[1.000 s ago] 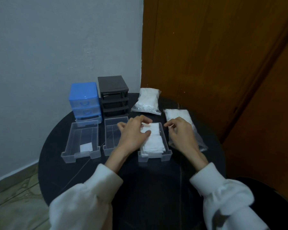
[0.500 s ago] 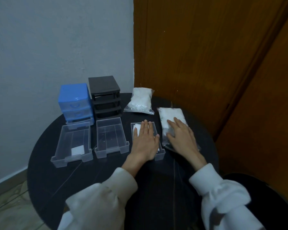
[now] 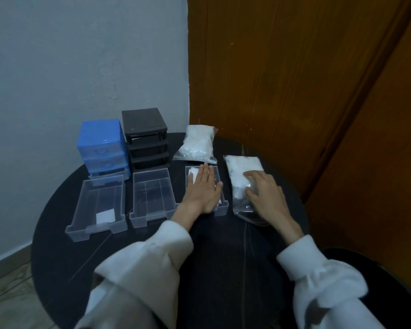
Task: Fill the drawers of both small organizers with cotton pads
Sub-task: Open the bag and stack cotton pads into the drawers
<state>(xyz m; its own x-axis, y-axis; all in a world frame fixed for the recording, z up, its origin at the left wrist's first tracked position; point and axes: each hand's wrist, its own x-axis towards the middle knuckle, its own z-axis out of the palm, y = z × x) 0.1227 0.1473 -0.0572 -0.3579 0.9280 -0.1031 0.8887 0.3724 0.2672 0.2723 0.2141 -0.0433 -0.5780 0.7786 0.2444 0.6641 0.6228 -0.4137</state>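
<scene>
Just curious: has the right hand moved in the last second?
Yes. The right hand left the pad-filled drawer and moved right onto the nearer bag of cotton pads.

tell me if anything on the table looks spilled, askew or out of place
Nothing looks spilled or damaged. Three clear drawers sit pulled out in a row; the left drawer holds only one cotton pad, the middle drawer looks empty. The left hand presses flat on the pads in the right drawer.
</scene>
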